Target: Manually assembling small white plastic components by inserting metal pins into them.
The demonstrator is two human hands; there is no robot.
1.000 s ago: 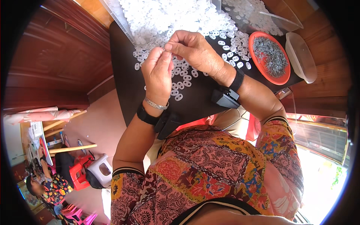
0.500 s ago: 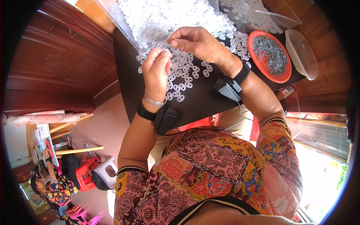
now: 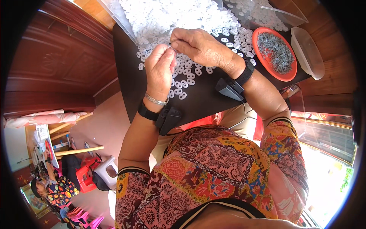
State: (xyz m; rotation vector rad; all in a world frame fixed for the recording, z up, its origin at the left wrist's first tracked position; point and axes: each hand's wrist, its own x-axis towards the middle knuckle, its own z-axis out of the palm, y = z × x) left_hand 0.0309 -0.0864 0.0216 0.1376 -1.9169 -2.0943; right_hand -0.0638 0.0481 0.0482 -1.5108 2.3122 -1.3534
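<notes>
Above the dark table [image 3: 207, 101], my left hand [image 3: 159, 68] is closed in a pinch, with the edge of a small white two-hole plastic piece [image 3: 170, 47] showing at its fingertips. My right hand [image 3: 204, 47] meets it from the right, thumb and forefinger pinched together against that piece. Whatever the right fingers hold is too small to make out. Loose oval two-hole pieces [image 3: 183, 84] lie under and around both hands. A large heap of the same white pieces [image 3: 171, 15] spills from a clear bin [image 3: 121, 23] just beyond.
To the right, an orange-red plate [image 3: 263, 70] holds a pile of small grey slivers [image 3: 280, 51]. A clear oblong tray [image 3: 314, 63] stands beside it, and another clear container [image 3: 288, 15] lies behind. Far left, another person [image 3: 57, 191] sits near red and grey stools [image 3: 108, 173].
My right hand has come down and left, closing its fingertips onto the piece at my left fingertips. The left hand has stayed nearly in place.
</notes>
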